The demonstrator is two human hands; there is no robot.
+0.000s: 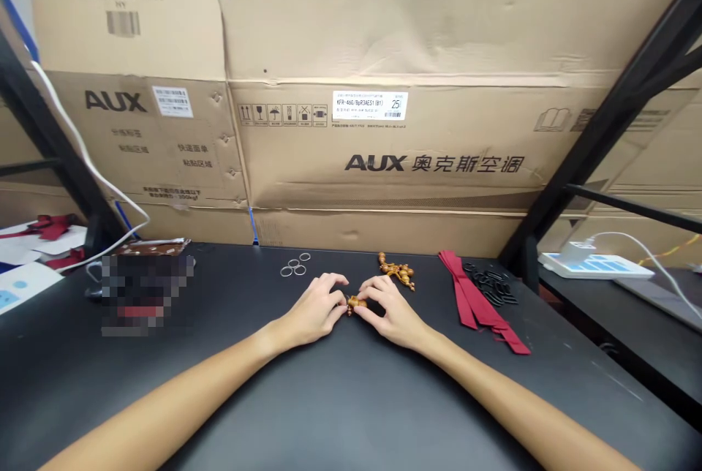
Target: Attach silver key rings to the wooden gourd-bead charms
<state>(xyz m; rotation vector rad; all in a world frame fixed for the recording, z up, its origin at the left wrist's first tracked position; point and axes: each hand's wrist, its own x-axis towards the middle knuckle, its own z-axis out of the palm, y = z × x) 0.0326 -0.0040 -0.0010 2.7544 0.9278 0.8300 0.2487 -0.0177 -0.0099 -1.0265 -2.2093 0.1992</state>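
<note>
Head view looks down on a dark counter [340, 398], and two bare forearms come in from the bottom edge and meet near its middle. Left hand [312, 310] and right hand [389, 314] lie low on the counter with their fingertips together, and between them they pinch a small brown wooden bead piece [354, 303]. Both hands are closed on this piece from opposite sides; it sits just on or just above the counter, which of the two I cannot tell.

A little behind the right hand lies a small heap of brown wooden beads [398, 270], apart from the fingers. Behind the left hand, a few thin metal rings [293, 266] lie flat and close to each other. To the right of the beads, red ribbons [477, 299] lie in a bundle that runs obliquely toward the near right, and just beside them is a pile of black rings [493, 284]. On the left part of the counter there is a blurred object [145, 284] that I cannot identify.

At the far edge, large cardboard boxes [384, 91] with the print AUX stand as a wall. A black metal frame [608, 120] rises obliquely at the right, and behind it a white power strip [589, 262] with a white cable lies on a neighbouring surface.
</note>
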